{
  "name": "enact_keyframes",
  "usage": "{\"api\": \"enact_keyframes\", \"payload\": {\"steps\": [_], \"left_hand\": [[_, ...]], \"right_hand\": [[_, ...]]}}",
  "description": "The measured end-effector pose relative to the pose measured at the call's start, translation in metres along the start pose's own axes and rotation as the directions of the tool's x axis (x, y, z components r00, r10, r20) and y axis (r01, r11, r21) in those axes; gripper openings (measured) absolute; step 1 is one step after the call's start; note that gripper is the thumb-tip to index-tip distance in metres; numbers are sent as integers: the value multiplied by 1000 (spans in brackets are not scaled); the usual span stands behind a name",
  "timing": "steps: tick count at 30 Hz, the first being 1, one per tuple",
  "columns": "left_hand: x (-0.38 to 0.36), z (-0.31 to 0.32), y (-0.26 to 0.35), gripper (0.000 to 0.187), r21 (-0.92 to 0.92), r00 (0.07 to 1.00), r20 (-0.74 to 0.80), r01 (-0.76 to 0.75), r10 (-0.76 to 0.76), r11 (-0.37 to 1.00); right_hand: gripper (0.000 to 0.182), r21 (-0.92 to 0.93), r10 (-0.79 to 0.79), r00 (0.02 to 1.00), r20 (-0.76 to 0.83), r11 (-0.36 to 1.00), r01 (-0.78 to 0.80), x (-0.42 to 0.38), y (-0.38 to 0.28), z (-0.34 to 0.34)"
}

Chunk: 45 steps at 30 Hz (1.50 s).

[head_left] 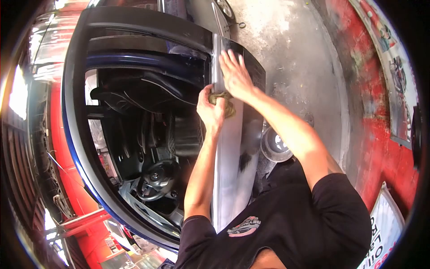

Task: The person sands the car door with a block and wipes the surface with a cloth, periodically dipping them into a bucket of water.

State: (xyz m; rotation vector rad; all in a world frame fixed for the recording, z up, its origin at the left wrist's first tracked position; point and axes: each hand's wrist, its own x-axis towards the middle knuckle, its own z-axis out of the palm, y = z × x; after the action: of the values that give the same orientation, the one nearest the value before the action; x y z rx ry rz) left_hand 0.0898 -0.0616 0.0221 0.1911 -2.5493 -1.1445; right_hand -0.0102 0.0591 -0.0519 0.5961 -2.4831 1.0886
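A car door [230, 148] with a grey-white, dusty-looking outer panel lies below my hands, its window opening to the left. My left hand [210, 110] grips a crumpled olive cloth [229, 109] at the upper edge of the panel, with its fingers around the cloth. Just above and to the right, my right hand [236, 76] rests on the panel with its fingers spread, and nothing shows in it. Whatever its palm covers is hidden.
Through the window frame show a black seat [143, 92] and a steering wheel [157, 175]. A round, clear-looking container [275, 145] stands beside the door on the grey floor [304, 67]. A red wall [358, 54] runs along the right, with a banner [387, 219] at its lower end.
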Motion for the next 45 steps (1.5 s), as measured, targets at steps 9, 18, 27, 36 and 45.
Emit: {"api": "enact_keyframes", "payload": {"steps": [9, 18, 27, 36, 45], "left_hand": [[-3, -3, 4, 55, 38, 1000, 25, 12, -13, 999], [-5, -4, 16, 55, 18, 999, 19, 42, -43, 999], [-5, 0, 13, 54, 51, 999, -4, 32, -32, 998], [-4, 1, 4, 53, 45, 1000, -7, 21, -21, 999], [-4, 1, 9, 53, 70, 1000, -25, 16, -14, 997]], "right_hand": [[69, -111, 1, 999, 45, 994, 4, 21, 15, -9], [71, -164, -10, 999, 49, 986, 18, 40, 28, -9], [69, -184, -44, 998, 53, 982, 53, 46, 36, -17], [68, -120, -33, 999, 18, 992, 35, 39, 37, -10], [72, -140, -44, 997, 68, 989, 53, 30, 29, -10]]}}
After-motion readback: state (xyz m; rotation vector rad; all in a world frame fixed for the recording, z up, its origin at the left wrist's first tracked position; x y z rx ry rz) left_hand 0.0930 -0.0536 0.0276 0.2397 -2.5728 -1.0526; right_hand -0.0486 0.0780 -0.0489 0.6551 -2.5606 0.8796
